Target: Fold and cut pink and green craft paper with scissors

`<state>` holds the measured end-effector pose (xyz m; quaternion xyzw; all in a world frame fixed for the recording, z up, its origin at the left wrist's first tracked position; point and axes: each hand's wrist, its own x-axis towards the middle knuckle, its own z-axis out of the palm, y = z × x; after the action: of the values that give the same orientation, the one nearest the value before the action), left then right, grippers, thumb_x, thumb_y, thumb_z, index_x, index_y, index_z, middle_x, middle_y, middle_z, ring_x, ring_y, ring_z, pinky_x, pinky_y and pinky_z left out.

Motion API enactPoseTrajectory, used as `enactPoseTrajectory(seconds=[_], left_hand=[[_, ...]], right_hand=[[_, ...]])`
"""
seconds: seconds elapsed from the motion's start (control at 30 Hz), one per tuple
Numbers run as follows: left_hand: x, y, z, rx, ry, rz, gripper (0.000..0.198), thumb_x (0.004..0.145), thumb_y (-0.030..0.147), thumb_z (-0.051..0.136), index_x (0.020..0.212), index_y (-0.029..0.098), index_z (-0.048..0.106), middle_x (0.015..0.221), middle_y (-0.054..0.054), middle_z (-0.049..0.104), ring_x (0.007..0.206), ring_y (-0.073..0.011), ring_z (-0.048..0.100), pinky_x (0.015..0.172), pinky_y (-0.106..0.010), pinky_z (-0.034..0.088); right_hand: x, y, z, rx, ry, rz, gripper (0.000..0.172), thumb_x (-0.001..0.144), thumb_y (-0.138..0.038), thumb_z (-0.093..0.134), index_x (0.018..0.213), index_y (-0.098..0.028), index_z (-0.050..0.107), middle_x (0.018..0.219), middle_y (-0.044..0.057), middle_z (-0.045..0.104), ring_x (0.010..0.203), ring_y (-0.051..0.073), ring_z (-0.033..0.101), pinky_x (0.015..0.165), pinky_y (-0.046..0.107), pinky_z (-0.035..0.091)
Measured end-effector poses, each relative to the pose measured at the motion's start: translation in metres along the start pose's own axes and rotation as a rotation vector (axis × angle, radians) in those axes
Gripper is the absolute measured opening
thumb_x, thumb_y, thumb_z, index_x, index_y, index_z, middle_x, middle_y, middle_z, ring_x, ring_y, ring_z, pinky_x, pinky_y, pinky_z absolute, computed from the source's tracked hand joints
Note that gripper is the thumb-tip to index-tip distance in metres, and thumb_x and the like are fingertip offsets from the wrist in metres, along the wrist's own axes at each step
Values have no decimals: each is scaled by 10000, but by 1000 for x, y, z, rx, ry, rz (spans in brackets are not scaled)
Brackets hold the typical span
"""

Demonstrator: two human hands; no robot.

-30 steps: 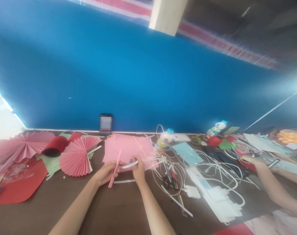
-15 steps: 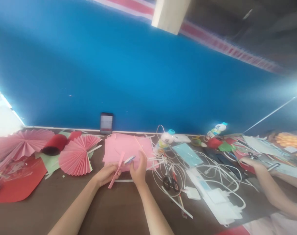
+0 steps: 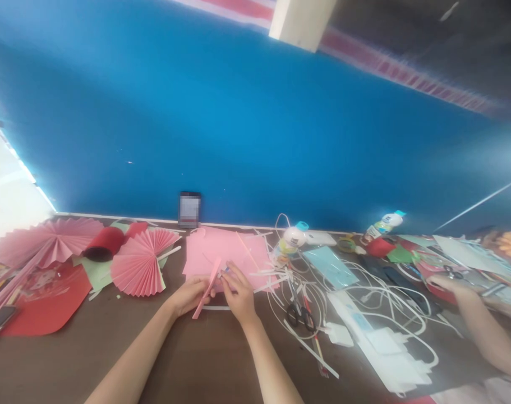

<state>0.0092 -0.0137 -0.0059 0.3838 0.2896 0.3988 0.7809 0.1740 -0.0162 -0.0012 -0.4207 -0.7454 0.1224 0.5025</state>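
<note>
My left hand (image 3: 192,296) is closed around a narrow folded strip of pink paper (image 3: 208,289), which stands tilted between thumb and fingers. My right hand (image 3: 240,294) is close beside it, its fingers bent around a small white-and-blue object (image 3: 226,270). Most of that object is hidden by the fingers, so its kind cannot be made out. It is right against or very near the strip. Beneath and behind both hands lie sheets of pink paper (image 3: 225,244).
Pleated pink paper fans (image 3: 139,264) and a red roll (image 3: 104,244) lie left. Right of the pink sheets are black-handled scissors (image 3: 299,315), a white bottle (image 3: 292,238), tangled cables and a power strip (image 3: 375,348). Another person's hand (image 3: 446,283) works at far right.
My right hand has closed in on the paper strip, bringing the white-and-blue object to it and covering most of it. My left hand keeps holding the strip. The view has shifted slightly.
</note>
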Motion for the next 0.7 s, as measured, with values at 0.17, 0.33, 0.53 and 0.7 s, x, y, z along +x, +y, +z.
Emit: enactPoseTrajectory(seconds=[0.17, 0.33, 0.53, 0.7], left_hand=[[1, 1, 7, 32, 0, 20, 260, 712, 324, 625, 587, 98, 595, 562, -31, 534, 468, -51, 386, 461, -187, 273], [0, 1, 12, 92, 17, 18, 242, 693, 322, 636, 606, 97, 613, 648, -53, 589, 493, -57, 436, 497, -192, 333], [6, -3, 4, 163, 200, 133, 260, 714, 356, 616, 817, 121, 656, 667, -28, 594, 592, -94, 517, 598, -214, 414], [10, -4, -3, 280, 386, 263, 352, 734, 417, 580, 926, 130, 653, 768, -56, 645, 698, -148, 577, 634, -247, 454]], right_hand=[[5, -6, -2, 167, 16, 175, 164, 795, -198, 521, 873, -218, 664, 1128, 89, 589, 1127, 231, 498, 938, 423, 420], [8, -9, -2, 249, 53, 292, 88, 763, -229, 555, 752, -204, 639, 1082, 82, 599, 1110, 228, 495, 956, 418, 375], [14, -11, -14, 298, 173, 392, 107, 796, -285, 528, 803, -191, 579, 984, 78, 631, 1037, 220, 529, 931, 419, 369], [21, -11, -24, 546, 134, 520, 117, 778, -300, 572, 764, -185, 556, 756, 13, 608, 612, 116, 539, 646, 274, 455]])
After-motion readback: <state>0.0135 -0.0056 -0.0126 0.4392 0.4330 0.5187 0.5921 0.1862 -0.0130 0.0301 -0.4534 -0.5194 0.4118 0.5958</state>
